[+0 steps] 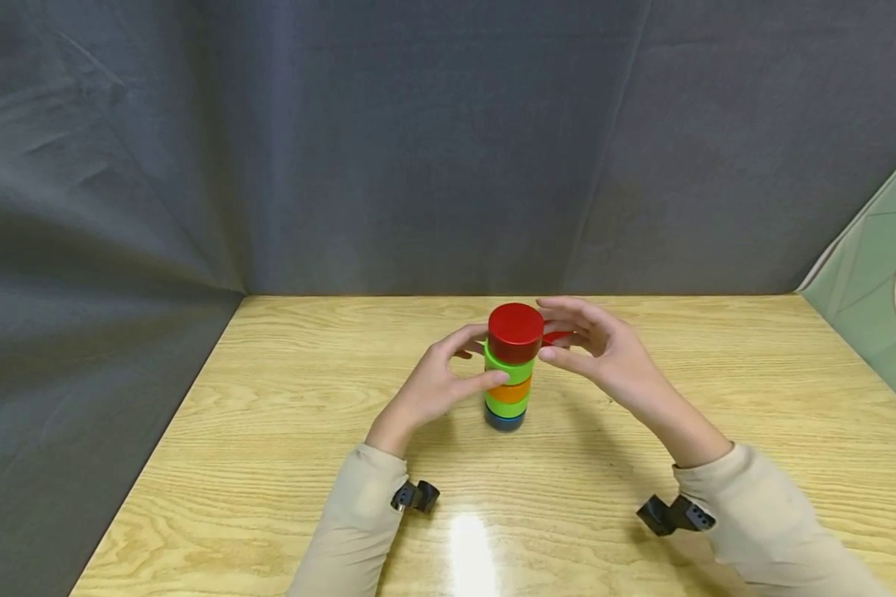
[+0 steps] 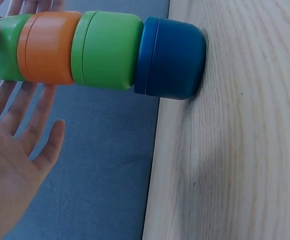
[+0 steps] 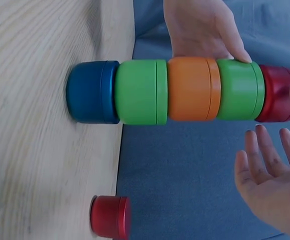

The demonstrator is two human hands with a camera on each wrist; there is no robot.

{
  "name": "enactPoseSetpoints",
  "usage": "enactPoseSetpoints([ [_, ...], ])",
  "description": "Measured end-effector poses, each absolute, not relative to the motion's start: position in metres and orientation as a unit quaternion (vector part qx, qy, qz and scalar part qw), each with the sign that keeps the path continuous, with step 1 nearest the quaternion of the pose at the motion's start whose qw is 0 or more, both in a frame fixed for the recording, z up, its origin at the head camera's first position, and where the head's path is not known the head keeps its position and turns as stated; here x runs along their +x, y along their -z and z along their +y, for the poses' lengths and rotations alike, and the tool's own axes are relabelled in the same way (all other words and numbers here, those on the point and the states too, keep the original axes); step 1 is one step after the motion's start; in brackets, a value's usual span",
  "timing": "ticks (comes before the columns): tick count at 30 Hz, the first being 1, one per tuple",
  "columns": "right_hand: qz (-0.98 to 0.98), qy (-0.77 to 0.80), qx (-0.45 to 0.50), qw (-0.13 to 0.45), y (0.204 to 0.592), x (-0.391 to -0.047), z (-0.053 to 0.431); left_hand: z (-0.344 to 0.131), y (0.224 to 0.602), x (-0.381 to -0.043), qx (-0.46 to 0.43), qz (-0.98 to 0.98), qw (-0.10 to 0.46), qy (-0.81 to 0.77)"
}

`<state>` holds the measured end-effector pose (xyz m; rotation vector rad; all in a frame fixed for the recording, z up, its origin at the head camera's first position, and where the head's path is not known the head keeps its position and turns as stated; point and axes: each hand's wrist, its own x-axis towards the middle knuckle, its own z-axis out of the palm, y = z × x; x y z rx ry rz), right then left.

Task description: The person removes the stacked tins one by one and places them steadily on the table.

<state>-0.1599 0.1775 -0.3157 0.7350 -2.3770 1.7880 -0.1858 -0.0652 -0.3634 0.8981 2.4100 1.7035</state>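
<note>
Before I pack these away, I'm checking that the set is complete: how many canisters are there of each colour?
Blue canister: 1
Green canisters: 2
Orange canister: 1
Red canisters: 2, one atop the stack, one standing apart
Total: 6

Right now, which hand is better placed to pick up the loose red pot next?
Probably the right hand: the loose red pot stands on that side of the stack. The left hand is across the stack, its thumb against the upper green pot.
</note>
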Motion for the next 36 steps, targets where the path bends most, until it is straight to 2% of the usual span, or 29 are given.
enactPoseSetpoints([
  [21,-0.804,-0.560,0.200,0.013,0.312,-0.158,0.159,-0.067,0.364,-0.184,0.289,0.775,0.032,-0.561],
  [36,-0.804,-0.563,0.190,0.023,0.312,-0.157,0.158,-0.065,0.366,-0.186,0.296,0.773,0.033,-0.560],
])
